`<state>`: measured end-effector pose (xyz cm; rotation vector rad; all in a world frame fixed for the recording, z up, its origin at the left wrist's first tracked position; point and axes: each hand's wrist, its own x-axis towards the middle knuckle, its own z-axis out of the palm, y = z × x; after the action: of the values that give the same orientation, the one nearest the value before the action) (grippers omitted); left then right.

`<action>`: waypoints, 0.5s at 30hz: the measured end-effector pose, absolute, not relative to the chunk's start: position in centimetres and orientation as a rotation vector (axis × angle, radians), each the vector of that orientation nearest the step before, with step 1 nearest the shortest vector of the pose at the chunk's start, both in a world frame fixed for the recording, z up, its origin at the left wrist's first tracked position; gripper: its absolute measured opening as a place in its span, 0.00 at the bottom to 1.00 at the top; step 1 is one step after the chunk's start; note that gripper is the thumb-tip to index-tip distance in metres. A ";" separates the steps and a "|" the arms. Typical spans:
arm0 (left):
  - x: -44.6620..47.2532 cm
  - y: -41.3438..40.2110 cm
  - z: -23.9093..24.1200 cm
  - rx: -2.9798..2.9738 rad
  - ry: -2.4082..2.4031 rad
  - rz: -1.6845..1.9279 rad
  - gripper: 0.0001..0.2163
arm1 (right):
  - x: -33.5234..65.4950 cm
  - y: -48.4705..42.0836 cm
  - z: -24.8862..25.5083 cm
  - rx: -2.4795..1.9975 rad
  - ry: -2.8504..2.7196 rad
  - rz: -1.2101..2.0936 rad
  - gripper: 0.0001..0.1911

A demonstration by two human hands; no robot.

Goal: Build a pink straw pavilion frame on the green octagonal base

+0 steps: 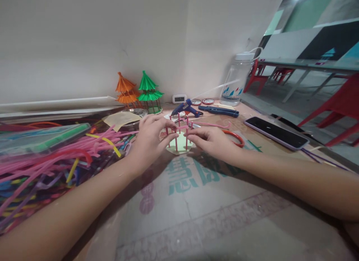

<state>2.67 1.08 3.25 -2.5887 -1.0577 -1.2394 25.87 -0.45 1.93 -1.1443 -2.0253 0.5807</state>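
Observation:
A small model stands in the middle of the table, with several thin reddish posts rising from a pale green base. A pink pipe cleaner runs around the upper part of the posts, its loose end trailing to the right. At the model's left side, my left hand is closed, thumb and forefinger pinching the pipe cleaner by a post. My right hand pinches at the right side in the same way. The fingertips partly hide what they grip.
Pink pipe cleaners and a plastic case crowd the left. Behind the model are orange and green pagoda-like models, a glue gun, a digital clock, blue-handled pliers and a bottle. A phone lies right.

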 end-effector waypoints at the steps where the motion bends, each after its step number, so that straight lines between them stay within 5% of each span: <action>1: 2.7 1.1 3.3 -2.589 -1.061 -1.238 0.05 | 25.7 -0.3 1.8 -1.137 -2.026 0.589 0.17; 15: 2.9 0.4 3.4 -2.593 -0.943 -1.146 0.11 | 25.0 -0.1 2.1 -1.143 -2.001 0.633 0.16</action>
<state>2.87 0.42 3.42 -2.5934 -0.9426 -1.1464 25.05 -0.09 2.11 -1.1431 -2.0007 0.6330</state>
